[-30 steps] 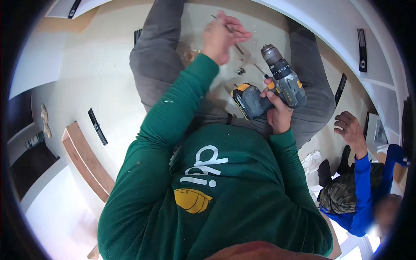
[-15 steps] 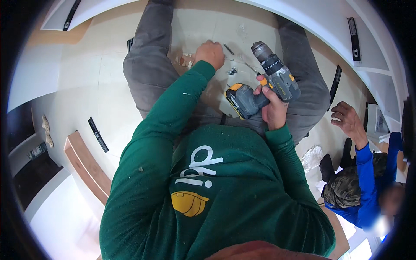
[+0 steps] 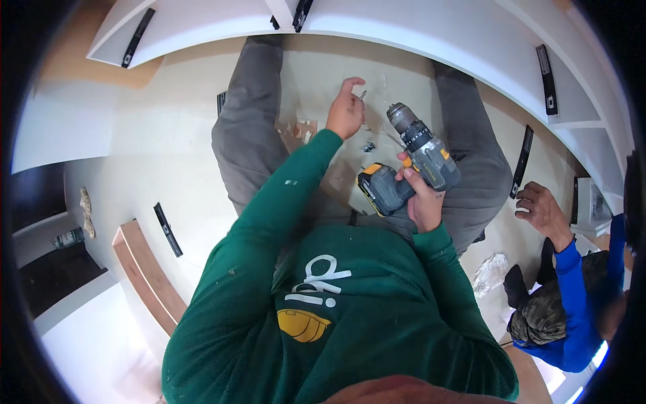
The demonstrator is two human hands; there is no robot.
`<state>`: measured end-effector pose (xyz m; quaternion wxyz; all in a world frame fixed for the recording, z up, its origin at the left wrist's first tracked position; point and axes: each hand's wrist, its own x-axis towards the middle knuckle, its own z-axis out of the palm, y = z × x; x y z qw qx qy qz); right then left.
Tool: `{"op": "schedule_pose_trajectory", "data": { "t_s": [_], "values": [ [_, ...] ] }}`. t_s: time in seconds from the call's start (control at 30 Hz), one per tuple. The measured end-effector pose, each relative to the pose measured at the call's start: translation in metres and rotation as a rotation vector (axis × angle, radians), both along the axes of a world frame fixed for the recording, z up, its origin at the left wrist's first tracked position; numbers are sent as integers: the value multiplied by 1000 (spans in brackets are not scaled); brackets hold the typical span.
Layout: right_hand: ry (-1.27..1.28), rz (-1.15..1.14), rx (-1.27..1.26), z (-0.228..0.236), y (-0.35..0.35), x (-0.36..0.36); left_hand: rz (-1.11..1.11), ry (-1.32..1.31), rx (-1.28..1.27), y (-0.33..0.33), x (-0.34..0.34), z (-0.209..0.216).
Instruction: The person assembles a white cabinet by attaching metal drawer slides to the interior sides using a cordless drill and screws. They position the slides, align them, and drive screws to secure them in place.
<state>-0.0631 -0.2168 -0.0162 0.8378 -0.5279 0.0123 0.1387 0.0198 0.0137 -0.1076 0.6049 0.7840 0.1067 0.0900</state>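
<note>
My right hand (image 3: 425, 202) grips a grey and yellow cordless drill (image 3: 434, 161) by its handle, with the chuck pointing up and away and the battery toward my left. Beside the chuck a thin metal shaft (image 3: 395, 139) shows; its other end is hidden by the drill. Above the floor between my legs, my left hand (image 3: 346, 113) has its fingers curled round a small metal bit (image 3: 363, 96). Just below that hand a little cluster of small dark pieces (image 3: 369, 146) lies on the floor, and torn brown scraps (image 3: 305, 129) lie to its left.
A white cabinet (image 3: 404, 40) with black drawer slides (image 3: 547, 79) curves across the far side. More slides (image 3: 168, 229) lie on the floor. A wooden drawer frame (image 3: 145, 269) stands at left. At right sits another person in blue, one hand (image 3: 542, 207) raised near a slide.
My left hand has moved slightly up and right and now has the small bit that lay on the floor. The view has tilted, showing more cabinet. The drill stays in my right hand.
</note>
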Motion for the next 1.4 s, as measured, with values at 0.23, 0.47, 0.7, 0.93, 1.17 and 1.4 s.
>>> {"op": "schedule_pose_trajectory", "data": {
  "t_s": [0.23,0.47,0.7,0.93,1.17,1.4],
  "values": [
    [-186,54,-317,-12,-5,-12,-193,258,-1215,-56,-59,119],
    [-384,85,-357,7,0,-8,88,268,-1176,-80,-58,141],
    [-335,84,-342,2,-10,-4,116,341,-1135,-91,-51,140],
    [-230,13,-200,12,-19,6,-27,270,-1036,-100,-43,148],
    [-116,66,-2,-11,-32,7,-203,-25,-1281,-45,-29,101],
    [-133,24,150,-1,-27,5,58,-35,-1085,-87,-17,151]
  ]
}}
